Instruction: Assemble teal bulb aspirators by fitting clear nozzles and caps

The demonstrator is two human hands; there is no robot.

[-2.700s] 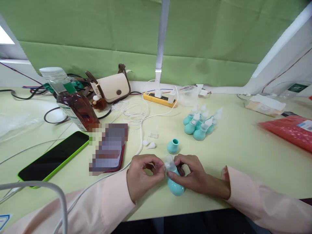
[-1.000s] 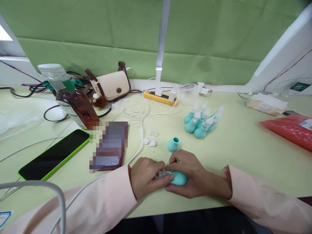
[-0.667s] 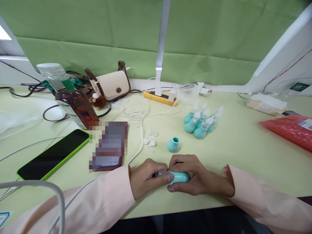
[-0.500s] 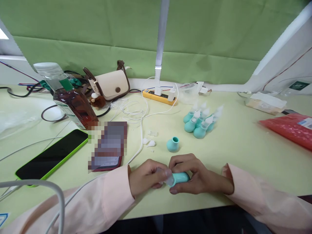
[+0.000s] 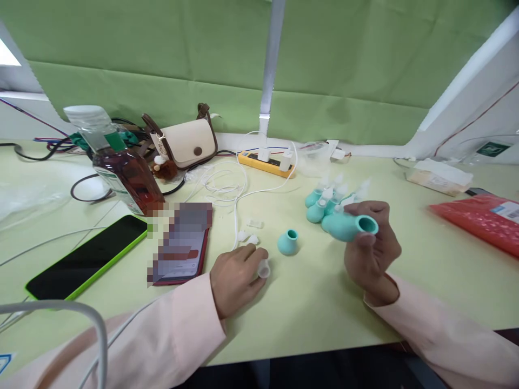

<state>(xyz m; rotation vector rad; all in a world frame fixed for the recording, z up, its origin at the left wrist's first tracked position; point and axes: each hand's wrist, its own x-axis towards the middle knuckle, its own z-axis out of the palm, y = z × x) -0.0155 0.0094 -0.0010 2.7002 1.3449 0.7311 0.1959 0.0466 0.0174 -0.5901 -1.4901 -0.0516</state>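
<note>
My left hand (image 5: 237, 278) rests low over the table, its fingers closed on a small translucent tip (image 5: 263, 268) whose round opening shows. Raised at the right, my right hand (image 5: 371, 254) grips a teal bulb (image 5: 344, 226) between thumb and fingers, with its open mouth turned to the right. Another teal bulb (image 5: 287, 243) stands by itself between the hands, open at the top. Behind the held bulb is a group of several teal bulbs (image 5: 315, 212) fitted with translucent tips, partly hidden by it. Small white pieces (image 5: 252, 239) lie just beyond my left hand.
Two phones, one green-edged (image 5: 87, 259) and one red-edged (image 5: 182, 243), lie at the left. Behind them are a bottle (image 5: 130, 181) and a cream bag (image 5: 188, 141). A yellow power strip (image 5: 265, 163) with white cables is at the back; a red package (image 5: 478, 216) is at the right.
The tip and the bulb, together between both hands before, are now apart. My right hand has moved up and right with the bulb; my left hand has moved slightly left with the tip.
</note>
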